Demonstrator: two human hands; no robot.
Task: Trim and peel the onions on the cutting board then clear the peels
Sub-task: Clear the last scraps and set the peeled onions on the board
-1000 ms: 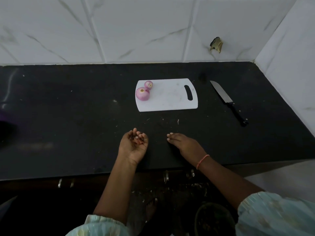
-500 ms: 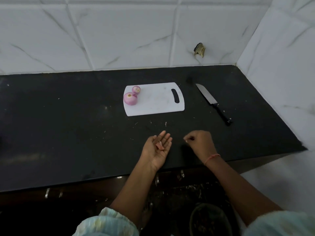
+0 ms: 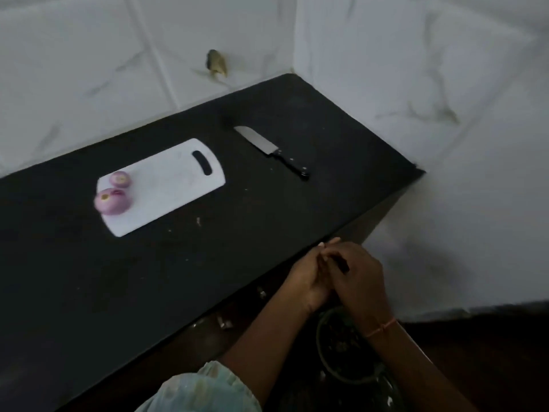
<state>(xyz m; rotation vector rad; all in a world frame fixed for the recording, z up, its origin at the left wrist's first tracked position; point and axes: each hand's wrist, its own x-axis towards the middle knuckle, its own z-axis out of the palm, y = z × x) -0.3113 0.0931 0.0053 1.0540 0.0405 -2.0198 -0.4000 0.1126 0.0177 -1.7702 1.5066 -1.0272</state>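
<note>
Two peeled purple onions, a larger one [image 3: 113, 201] and a smaller one [image 3: 119, 179], sit at the left end of the white cutting board [image 3: 172, 185]. Both my hands are off the board, past the counter's front edge and above a dark bin [image 3: 341, 346]. My left hand [image 3: 307, 279] is turned on its side with its fingers straight. My right hand [image 3: 361, 279] lies against the left palm, back towards me. The right fingertips are hidden, and so is whatever lies between the hands.
A black-handled knife [image 3: 273, 151] lies on the black counter [image 3: 74, 278] to the right of the board. Small scraps [image 3: 198, 221] dot the counter in front of the board. White tiled walls close the back and right sides.
The view has swung right and down. Both hands left the counter top and came together over the bin; earlier the left palm faced up holding peel bits and the right pinched a scrap.
</note>
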